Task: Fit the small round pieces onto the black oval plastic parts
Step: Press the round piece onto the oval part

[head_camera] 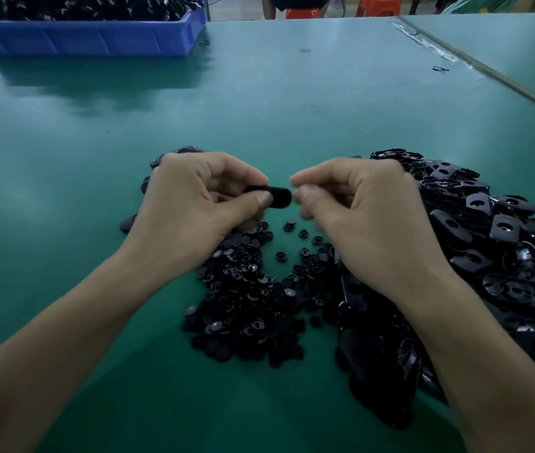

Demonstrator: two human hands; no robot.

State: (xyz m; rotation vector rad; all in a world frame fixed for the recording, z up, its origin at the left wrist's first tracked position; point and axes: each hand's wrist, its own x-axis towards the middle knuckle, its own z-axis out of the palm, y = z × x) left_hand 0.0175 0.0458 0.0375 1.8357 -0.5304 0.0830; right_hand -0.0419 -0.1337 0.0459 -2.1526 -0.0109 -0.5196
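blue bin [89, 40]: upper left of the frame, parked on the green counter [292, 103]. It's heaped with black stuff, too dark to say what exactly.

left hand [194, 204]: left of centre. Its grip is clamped on one black oval part, thumb on the near side and fingers curled over the top.

held oval part [277, 194]: dead centre, with one end poking out of the left hand toward the other hand. imo hold it level and steady with the hole side facing the incoming piece. I'd also back it with a finger so it doesn't flex when pushed.

small round pieces [246, 305]: heap just below centre, between the two forearms, with a few strays on the counter under the hands. They're tiny black discs. Some catch the light on a flat cap, others show a darker hollow-looking side.

right hand [357, 210]: right of centre, thumb and forefinger pinched together just beside the oval's free end. Can't tell if a round piece is actually in that grip, it's blurry there. If there is one, I'd line it up square to the hole and press straight in, not at an angle, till it feels seated.

oval parts pile [488, 256]: right side of the frame, running down to the lower right. They're glossy black, flattish rounded plates with a hole in the middle, and some show a raised rim. They lie every which way.
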